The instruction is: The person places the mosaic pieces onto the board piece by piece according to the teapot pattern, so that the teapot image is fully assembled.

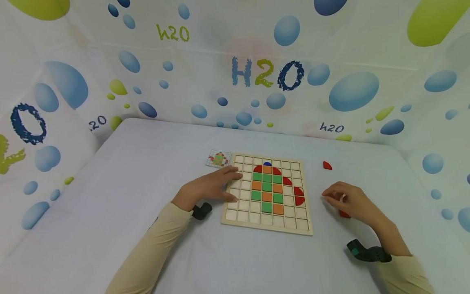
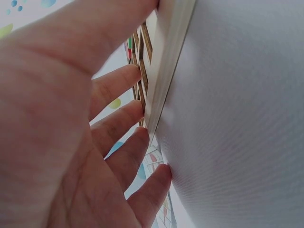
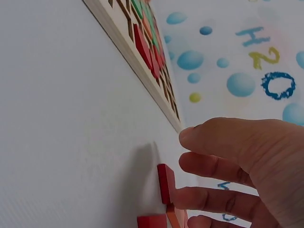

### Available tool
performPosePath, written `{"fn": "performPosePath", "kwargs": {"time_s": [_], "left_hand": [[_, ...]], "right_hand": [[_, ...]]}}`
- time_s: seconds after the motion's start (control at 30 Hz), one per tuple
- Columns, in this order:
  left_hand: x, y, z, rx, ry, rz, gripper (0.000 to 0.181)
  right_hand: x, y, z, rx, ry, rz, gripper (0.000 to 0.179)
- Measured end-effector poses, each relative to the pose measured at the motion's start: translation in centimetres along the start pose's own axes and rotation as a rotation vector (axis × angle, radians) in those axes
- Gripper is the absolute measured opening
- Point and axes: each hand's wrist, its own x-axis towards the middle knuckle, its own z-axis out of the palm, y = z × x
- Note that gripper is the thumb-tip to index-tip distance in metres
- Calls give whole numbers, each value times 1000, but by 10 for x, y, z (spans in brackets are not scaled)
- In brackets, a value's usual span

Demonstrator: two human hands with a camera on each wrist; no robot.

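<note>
A square wooden grid board [image 1: 257, 225] lies on the table, some cells filled with green and orange squares, red quarter-round pieces and a blue piece [image 1: 267, 163]. Across its left border, my left hand [image 1: 209, 185] spreads its fingers, fingertips at the cells and rim. To the right of the board, my right hand [image 1: 352, 200] hovers with fingers bent loosely and nothing seen between thumb and forefinger. Under it lies a red piece [image 1: 344, 214], partly covered by the hand. The right wrist view shows red pieces [image 3: 165, 184] and an orange piece [image 3: 174, 216] below the fingers.
A small pattern card [image 1: 218, 158] with a coloured grid picture lies at the board's upper left corner. One loose red quarter-round piece [image 1: 327, 165] sits right of the board, beyond the right hand. A white cloth covers the table [image 1: 147, 163], with a printed curtain behind.
</note>
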Motion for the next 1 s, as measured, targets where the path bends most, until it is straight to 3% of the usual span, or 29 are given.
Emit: {"fn": "performPosePath", "kwargs": {"time_s": [0.47,0.83,1.0], "left_hand": [[1,0,-3,-12,-11,-3,74],[0,1,-4,-9,-18,-8,74],[1,1,-5,-15,-21,-7,74]], "right_hand": [[-2,9,-15,-73,-113,204,16],[1,9,-10,-31,-110,129,21],[1,10,-12,-27,-107,152,22]]}}
